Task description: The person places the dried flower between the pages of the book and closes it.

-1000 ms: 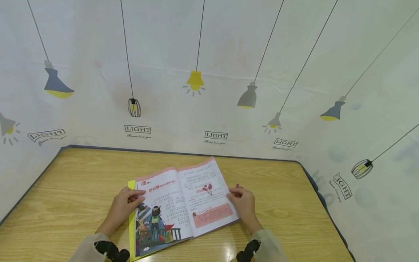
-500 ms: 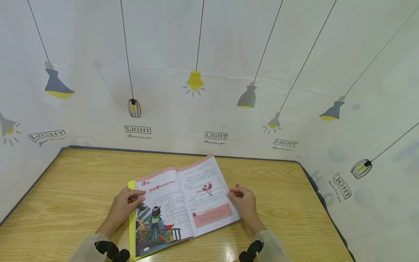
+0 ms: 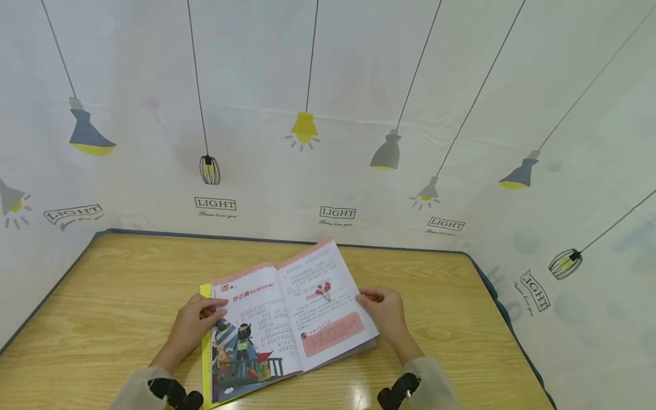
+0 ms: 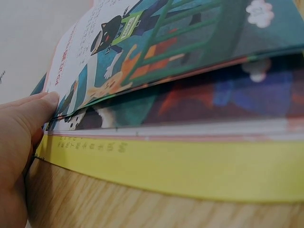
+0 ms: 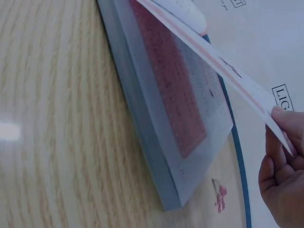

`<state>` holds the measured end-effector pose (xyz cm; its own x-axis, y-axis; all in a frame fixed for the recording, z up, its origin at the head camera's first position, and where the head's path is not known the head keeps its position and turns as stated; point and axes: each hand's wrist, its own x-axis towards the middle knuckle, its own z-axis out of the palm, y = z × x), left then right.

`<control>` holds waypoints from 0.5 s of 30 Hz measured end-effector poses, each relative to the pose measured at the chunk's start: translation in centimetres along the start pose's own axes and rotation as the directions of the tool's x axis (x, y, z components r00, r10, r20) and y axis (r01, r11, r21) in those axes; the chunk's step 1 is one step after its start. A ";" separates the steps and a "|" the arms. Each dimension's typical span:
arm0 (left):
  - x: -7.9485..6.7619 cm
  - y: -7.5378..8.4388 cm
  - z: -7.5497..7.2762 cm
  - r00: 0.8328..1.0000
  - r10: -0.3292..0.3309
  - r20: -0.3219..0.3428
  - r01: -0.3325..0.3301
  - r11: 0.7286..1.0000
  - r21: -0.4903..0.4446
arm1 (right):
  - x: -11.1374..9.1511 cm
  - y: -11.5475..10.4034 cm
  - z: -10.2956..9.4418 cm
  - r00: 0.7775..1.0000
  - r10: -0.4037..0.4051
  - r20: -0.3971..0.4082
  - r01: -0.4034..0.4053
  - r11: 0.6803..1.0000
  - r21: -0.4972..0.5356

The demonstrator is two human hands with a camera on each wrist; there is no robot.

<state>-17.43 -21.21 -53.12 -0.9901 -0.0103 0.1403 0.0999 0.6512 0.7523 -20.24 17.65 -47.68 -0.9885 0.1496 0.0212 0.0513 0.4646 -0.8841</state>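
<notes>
An open picture book (image 3: 266, 336) with a yellow cover (image 4: 190, 166) lies tilted on the wooden table. My left hand (image 3: 192, 324) holds its left edge, thumb on the illustrated page (image 4: 166, 42) and the other fingers partly hidden at the edge. At the right side, my right hand (image 3: 386, 313) pinches the outer edge of a single page (image 3: 333, 307) between thumb and finger. In the right wrist view that page (image 5: 232, 78) stands raised off the stack, and another page with a red text box (image 5: 175, 95) shows beneath it.
The wooden table (image 3: 128, 273) has a dark blue edge along the back. Behind it hangs a pale wall covering (image 3: 256, 74) printed with lamps and the word LIGHT. A small pink flower print (image 5: 220, 197) shows on the table beside the book.
My right hand has shifted slightly right and lifted the right-hand page, so its lower corner now stands off the page beneath. My left hand stays in place.
</notes>
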 end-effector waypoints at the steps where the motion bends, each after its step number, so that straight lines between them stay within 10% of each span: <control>1: 0.0 0.0 0.0 1.000 -0.001 -0.001 0.001 1.000 -0.001 | 0.0 -0.1 0.0 1.000 0.008 0.000 -0.008 1.000 0.014; 15: 0.0 -0.1 0.0 1.000 -0.011 -0.006 0.011 1.000 -0.018 | -0.2 -2.9 -0.1 1.000 -0.007 0.021 0.005 0.995 0.099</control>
<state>-17.46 -21.22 -53.18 -0.9905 -0.0222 0.1356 0.0906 0.6370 0.7656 -20.17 16.41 -45.09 -0.9916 0.1277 0.0178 0.0319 0.3767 -0.9258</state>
